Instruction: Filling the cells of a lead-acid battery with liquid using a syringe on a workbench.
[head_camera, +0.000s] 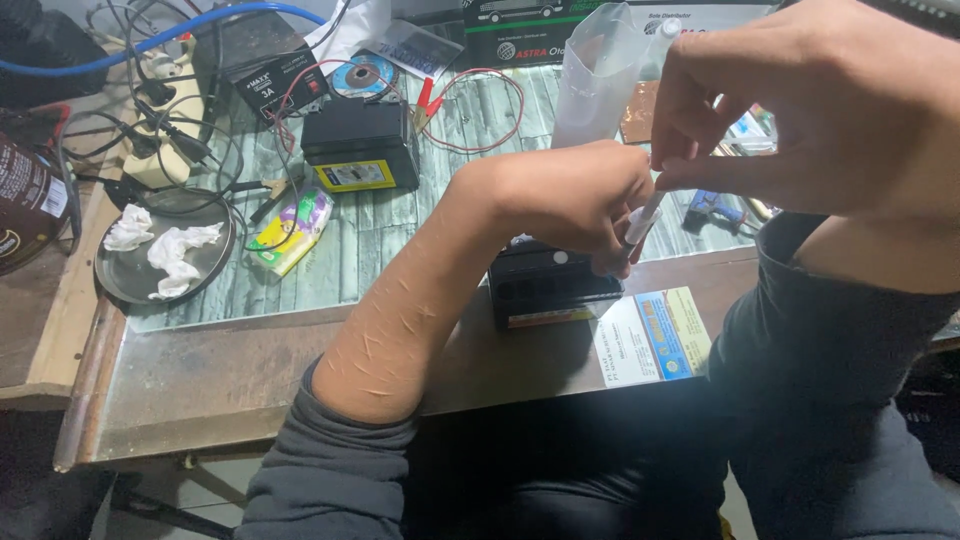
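My left hand (580, 200) is curled over the top of a small black battery (545, 290) at the table's front edge and pinches the lower end of a thin white tube (642, 222). My right hand (800, 110) is raised above it, with thumb and forefinger gripping the tube's upper end. The tube stands tilted over the battery's right side. Its lower tip is hidden behind my left fingers.
A second black battery (360, 145) with a yellow label stands further back, red clip leads (425, 98) beside it. A round metal dish (160, 250) with crumpled tissue lies left. A clear plastic bag (598, 75), a charger box (262, 62), cables and a printed card (655, 338) surround the work.
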